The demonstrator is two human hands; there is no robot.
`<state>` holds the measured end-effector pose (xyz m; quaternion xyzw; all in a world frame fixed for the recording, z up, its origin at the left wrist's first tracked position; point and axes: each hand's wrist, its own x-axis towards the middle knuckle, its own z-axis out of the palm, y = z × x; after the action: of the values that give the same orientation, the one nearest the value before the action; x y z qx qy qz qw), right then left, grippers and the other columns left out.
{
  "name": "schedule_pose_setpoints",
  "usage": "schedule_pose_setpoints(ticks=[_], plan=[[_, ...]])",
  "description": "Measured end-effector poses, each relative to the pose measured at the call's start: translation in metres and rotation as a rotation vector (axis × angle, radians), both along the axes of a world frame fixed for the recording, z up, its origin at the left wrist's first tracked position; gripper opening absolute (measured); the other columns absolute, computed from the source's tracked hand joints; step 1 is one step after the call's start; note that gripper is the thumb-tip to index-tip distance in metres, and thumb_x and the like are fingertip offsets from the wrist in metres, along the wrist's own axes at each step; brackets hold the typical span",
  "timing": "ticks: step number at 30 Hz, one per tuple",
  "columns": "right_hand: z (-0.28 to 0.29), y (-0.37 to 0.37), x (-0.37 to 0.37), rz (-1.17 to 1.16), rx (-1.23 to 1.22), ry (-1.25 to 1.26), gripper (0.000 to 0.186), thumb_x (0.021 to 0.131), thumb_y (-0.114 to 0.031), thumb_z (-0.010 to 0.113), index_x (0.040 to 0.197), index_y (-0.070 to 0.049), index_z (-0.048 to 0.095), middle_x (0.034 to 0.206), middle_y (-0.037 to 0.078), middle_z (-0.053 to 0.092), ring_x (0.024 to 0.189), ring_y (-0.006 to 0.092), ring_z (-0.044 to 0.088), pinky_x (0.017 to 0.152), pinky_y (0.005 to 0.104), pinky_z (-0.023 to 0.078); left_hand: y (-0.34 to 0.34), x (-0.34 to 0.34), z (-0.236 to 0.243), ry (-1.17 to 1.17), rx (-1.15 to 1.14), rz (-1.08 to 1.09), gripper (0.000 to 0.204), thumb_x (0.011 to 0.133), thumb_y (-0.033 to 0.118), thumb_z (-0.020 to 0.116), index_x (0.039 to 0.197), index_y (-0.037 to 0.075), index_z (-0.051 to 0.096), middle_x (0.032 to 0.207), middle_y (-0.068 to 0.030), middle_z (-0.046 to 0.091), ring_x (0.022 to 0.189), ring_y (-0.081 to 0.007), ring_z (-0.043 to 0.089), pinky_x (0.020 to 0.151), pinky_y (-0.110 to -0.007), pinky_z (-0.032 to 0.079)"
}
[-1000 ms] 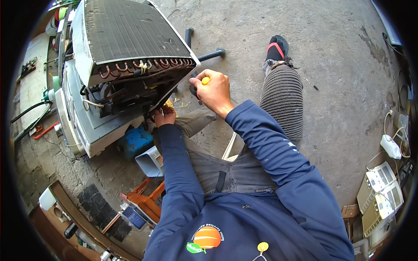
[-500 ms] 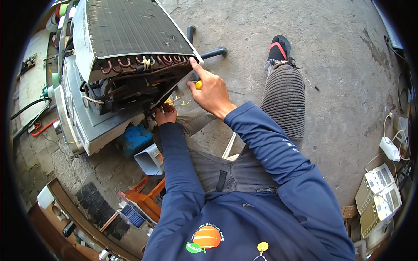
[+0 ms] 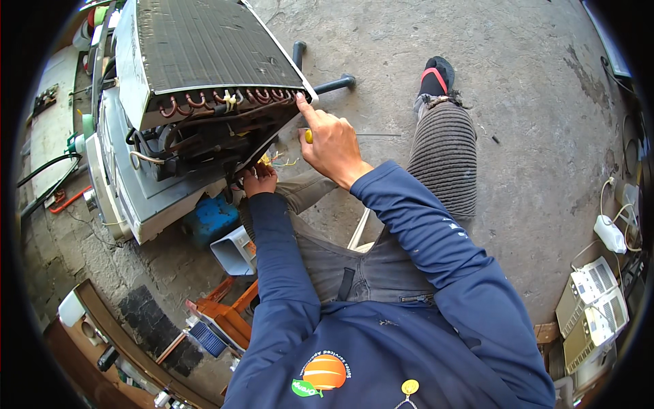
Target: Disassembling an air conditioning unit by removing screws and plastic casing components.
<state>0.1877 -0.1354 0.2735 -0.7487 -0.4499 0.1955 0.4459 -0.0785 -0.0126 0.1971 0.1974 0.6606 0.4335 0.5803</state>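
Note:
An opened air conditioner unit (image 3: pixel 122 160), with a dark finned coil (image 3: pixel 211 51) on top and copper return bends (image 3: pixel 197 102) along its near edge, stands at the upper left. My right hand (image 3: pixel 334 144) keeps a screwdriver (image 3: pixel 308 135) with a yellow handle in its curled fingers; the thin shaft points right. The index finger of that hand is stretched out to the coil's near right corner. Lower down, my left hand (image 3: pixel 260 180) has its fingers bent at the unit's lower right edge, beside thin coloured wires (image 3: pixel 278 161). Its fingertips are partly hidden.
A blue container (image 3: pixel 212 219) and a grey square duct-like piece (image 3: pixel 231 251) lie below the unit. Dark pipe legs (image 3: pixel 334 84) stick out at its far right. Near the left lies an orange stool-like frame (image 3: pixel 225 317). Beige electrical units (image 3: pixel 593 310) stand at the right.
The screwdriver has turned in my right hand, so its shaft now reaches further right and lies more level. My right index finger stays at the coil corner; the left hand has hardly moved.

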Motion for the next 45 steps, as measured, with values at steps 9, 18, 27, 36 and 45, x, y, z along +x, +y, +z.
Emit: schedule_pose_setpoints(ticks=[9,18,27,36,45], plan=[[-0.002,0.002,0.006,-0.098,0.179,0.242,0.047,0.082,-0.01,0.069,0.129,-0.005,0.065,0.089,0.014,0.073,0.067,0.0246,0.067,0.059,0.0337,0.052,-0.001,0.004,0.003,0.013,0.02,-0.008,0.027,0.102,0.03,0.056,0.122,0.012,0.058,0.117,-0.0044,0.063,0.1,-0.02,0.058,0.086,-0.036,0.046],[0.001,0.0,0.019,-0.119,-0.007,0.8,0.033,0.084,-0.014,0.073,0.115,-0.004,0.068,0.081,0.011,0.069,0.06,0.0179,0.059,0.057,0.0319,0.049,-0.003,0.008,0.006,0.023,0.044,0.001,0.027,0.101,0.03,0.057,0.122,0.012,0.058,0.117,-0.0043,0.063,0.099,-0.0197,0.058,0.087,-0.036,0.046],[0.001,-0.01,0.005,-0.117,0.012,0.436,0.037,0.083,-0.013,0.073,0.117,-0.001,0.063,0.074,0.012,0.068,0.057,0.0212,0.061,0.057,0.0327,0.05,-0.011,0.01,0.004,-0.029,0.065,0.089,0.028,0.101,0.03,0.057,0.122,0.012,0.058,0.116,-0.0042,0.063,0.099,-0.0194,0.057,0.087,-0.035,0.046],[0.006,-0.013,-0.002,-0.097,0.036,0.357,0.048,0.086,-0.015,0.074,0.129,0.0,0.059,0.073,0.006,0.063,0.059,0.014,0.054,0.056,0.0268,0.046,-0.029,0.011,-0.004,-0.152,0.046,0.237,0.028,0.101,0.031,0.057,0.122,0.012,0.058,0.116,-0.0041,0.063,0.098,-0.0191,0.056,0.087,-0.035,0.045],[0.012,0.009,-0.016,-0.042,-0.081,0.079,0.052,0.083,-0.015,0.073,0.125,0.01,0.056,0.074,0.014,0.066,0.059,0.0241,0.062,0.057,0.0344,0.051,-0.022,0.013,-0.008,-0.262,-0.012,0.287,0.029,0.101,0.031,0.058,0.122,0.012,0.058,0.116,-0.004,0.062,0.098,-0.0189,0.056,0.087,-0.034,0.045]])
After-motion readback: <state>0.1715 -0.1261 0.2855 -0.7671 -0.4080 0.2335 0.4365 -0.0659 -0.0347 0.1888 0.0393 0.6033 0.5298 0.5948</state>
